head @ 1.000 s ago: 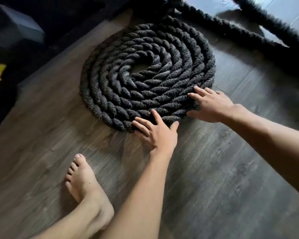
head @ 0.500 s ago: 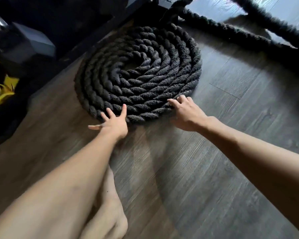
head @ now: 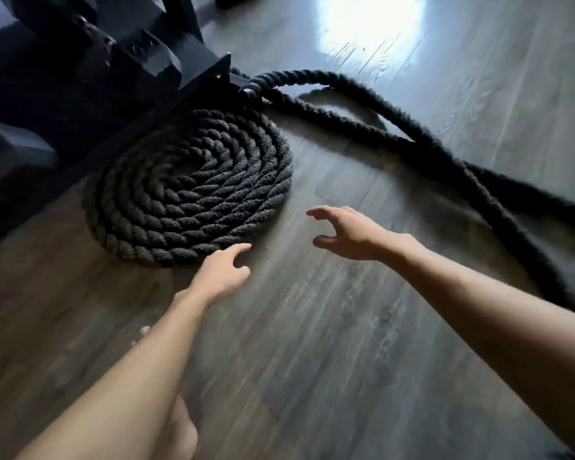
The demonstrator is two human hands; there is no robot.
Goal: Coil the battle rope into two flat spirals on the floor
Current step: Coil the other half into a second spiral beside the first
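At the near rim of the coil, my left fingers (head: 236,251) are loose and hold nothing: the forefinger points out to the outermost turn and ends just beside it, though I cannot tell whether it touches, while the others curl slackly under. The left hand (head: 221,273) hangs low over the floor (head: 312,360), placed, I judge, to nudge that outer turn flush. My right fingers (head: 326,212) are spread and bent, thumb held wide below them, gripping nothing. The right hand (head: 349,234) hovers clear of the coil and is turned as if ready to take hold of more rope. The finished spiral (head: 190,190) lies flat on dark, wood-grained planks, a tight round disc of thick, black, twisted strands with a fuzzy, coarse surface and a small gap at its centre. Its far edge sits against the foot of a black metal frame (head: 146,61), where the rope seems to be anchored. From there the loose rope (head: 445,154) runs off to the right in long slack bends, uncoiled. I judge one spiral done and the second not yet begun.
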